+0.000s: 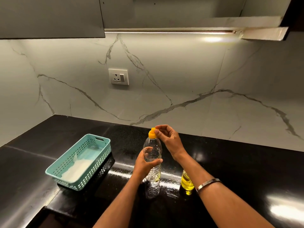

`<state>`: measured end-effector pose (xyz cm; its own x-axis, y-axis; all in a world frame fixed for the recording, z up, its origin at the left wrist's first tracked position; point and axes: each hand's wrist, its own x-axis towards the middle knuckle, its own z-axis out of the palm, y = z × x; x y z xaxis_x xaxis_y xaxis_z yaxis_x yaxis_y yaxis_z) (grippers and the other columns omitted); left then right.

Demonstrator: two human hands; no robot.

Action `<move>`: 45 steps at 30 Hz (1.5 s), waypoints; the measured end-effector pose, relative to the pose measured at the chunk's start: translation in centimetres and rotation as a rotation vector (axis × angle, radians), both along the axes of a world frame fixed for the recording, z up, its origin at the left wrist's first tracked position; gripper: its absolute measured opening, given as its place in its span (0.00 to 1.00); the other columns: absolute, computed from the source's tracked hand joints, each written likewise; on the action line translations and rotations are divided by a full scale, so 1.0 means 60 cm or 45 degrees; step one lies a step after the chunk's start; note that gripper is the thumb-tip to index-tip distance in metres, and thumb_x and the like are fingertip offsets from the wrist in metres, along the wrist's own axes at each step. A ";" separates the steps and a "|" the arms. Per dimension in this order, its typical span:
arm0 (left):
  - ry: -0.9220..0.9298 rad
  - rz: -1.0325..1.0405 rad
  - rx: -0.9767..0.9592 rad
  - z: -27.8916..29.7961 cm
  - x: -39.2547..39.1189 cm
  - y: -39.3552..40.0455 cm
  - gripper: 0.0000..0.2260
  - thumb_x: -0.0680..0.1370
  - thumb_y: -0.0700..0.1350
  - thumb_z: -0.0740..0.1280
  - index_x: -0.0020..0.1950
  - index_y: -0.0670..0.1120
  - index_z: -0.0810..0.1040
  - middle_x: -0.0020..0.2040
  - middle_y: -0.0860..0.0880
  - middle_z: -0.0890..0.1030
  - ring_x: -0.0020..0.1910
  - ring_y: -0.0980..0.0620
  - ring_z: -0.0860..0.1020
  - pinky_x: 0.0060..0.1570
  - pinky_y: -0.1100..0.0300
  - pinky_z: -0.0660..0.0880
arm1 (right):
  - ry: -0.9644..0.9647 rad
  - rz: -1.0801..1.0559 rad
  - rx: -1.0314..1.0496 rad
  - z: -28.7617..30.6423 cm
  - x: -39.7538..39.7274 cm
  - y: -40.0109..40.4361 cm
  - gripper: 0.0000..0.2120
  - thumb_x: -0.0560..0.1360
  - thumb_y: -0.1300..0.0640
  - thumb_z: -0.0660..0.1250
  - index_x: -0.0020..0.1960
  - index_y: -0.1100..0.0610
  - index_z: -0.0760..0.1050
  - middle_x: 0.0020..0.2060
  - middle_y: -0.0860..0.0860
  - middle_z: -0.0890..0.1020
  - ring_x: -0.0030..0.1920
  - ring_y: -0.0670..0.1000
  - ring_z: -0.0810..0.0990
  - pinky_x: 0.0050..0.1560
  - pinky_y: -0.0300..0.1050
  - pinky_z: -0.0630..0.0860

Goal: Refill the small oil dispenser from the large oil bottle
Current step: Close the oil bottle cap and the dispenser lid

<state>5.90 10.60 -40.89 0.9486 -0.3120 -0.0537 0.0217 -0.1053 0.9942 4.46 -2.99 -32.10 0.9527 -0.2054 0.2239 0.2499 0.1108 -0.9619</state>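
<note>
At the far left I see a teal perforated plastic basket [79, 162] sitting on the glossy black stone countertop [238, 170], with a white crumpled cloth or paper [77, 170] lying inside it. On the marble wall behind is a white wall socket with a switch [118, 76]. Right of the basket, my left hand [145, 163] is wrapped round the middle of a clear, nearly empty plastic bottle [153, 162], thumb on the near side and fingers curled behind it. The bottle stands upright on the counter, long axis vertical, its neck pointing up. At its top is a yellow-orange flip cap [152, 133] whose lid is tipped open. My right hand [167, 137] is at that cap, thumb and forefinger pinched at the lid's edge, the other fingers loosely curled. Further right, partly hidden behind my right forearm, a small bottle of yellow oil [186, 182] stands on the counter. A metal bangle [208, 183] circles that forearm.
</note>
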 end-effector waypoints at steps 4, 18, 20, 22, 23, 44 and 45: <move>0.028 -0.013 -0.003 0.003 -0.002 0.000 0.28 0.66 0.38 0.79 0.62 0.47 0.71 0.54 0.47 0.81 0.50 0.55 0.80 0.38 0.72 0.75 | -0.032 0.045 -0.176 0.003 -0.004 0.000 0.11 0.74 0.61 0.71 0.55 0.60 0.78 0.51 0.54 0.83 0.52 0.49 0.82 0.55 0.40 0.78; 0.042 -0.015 0.015 0.001 0.001 0.000 0.29 0.65 0.40 0.80 0.62 0.48 0.71 0.54 0.49 0.81 0.50 0.56 0.81 0.38 0.71 0.76 | -0.075 0.104 -0.425 0.019 -0.005 -0.006 0.10 0.72 0.63 0.72 0.53 0.59 0.79 0.53 0.54 0.82 0.56 0.50 0.81 0.58 0.42 0.78; 0.050 -0.023 0.010 -0.001 0.002 0.000 0.30 0.65 0.41 0.80 0.63 0.48 0.71 0.55 0.48 0.81 0.51 0.55 0.81 0.39 0.70 0.76 | -0.096 -0.009 -0.573 0.023 0.003 0.001 0.09 0.70 0.61 0.75 0.49 0.56 0.78 0.48 0.50 0.79 0.51 0.48 0.79 0.53 0.38 0.78; 0.053 -0.018 0.008 -0.001 0.002 0.001 0.30 0.65 0.41 0.80 0.63 0.49 0.71 0.56 0.48 0.80 0.52 0.54 0.81 0.40 0.69 0.76 | -0.153 -0.065 -0.688 0.021 0.009 0.008 0.09 0.70 0.59 0.75 0.47 0.56 0.78 0.45 0.48 0.75 0.48 0.47 0.77 0.50 0.37 0.77; 0.061 -0.015 0.008 -0.002 0.002 0.001 0.30 0.65 0.41 0.80 0.63 0.49 0.71 0.56 0.48 0.80 0.51 0.54 0.81 0.40 0.69 0.76 | -0.173 -0.060 -0.703 0.017 0.010 0.009 0.08 0.70 0.58 0.75 0.47 0.57 0.78 0.46 0.49 0.76 0.48 0.48 0.77 0.51 0.38 0.77; 0.032 -0.017 0.027 -0.006 0.009 0.002 0.31 0.63 0.45 0.81 0.62 0.51 0.72 0.56 0.48 0.80 0.54 0.52 0.80 0.48 0.62 0.78 | -0.108 0.070 -0.430 0.015 -0.001 -0.002 0.08 0.75 0.64 0.68 0.54 0.62 0.80 0.53 0.52 0.82 0.56 0.47 0.81 0.57 0.40 0.78; 0.026 -0.021 0.027 -0.006 0.008 0.002 0.32 0.63 0.45 0.81 0.62 0.51 0.72 0.56 0.48 0.80 0.54 0.53 0.81 0.47 0.63 0.78 | -0.103 0.075 -0.437 0.017 0.000 -0.002 0.08 0.75 0.64 0.68 0.54 0.63 0.80 0.52 0.52 0.82 0.54 0.46 0.81 0.56 0.40 0.78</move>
<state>6.39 10.71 -41.25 0.9420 -0.3260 -0.0802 0.0404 -0.1271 0.9911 4.48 -3.13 -31.09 0.9372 -0.0505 0.3452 0.3292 -0.1993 -0.9230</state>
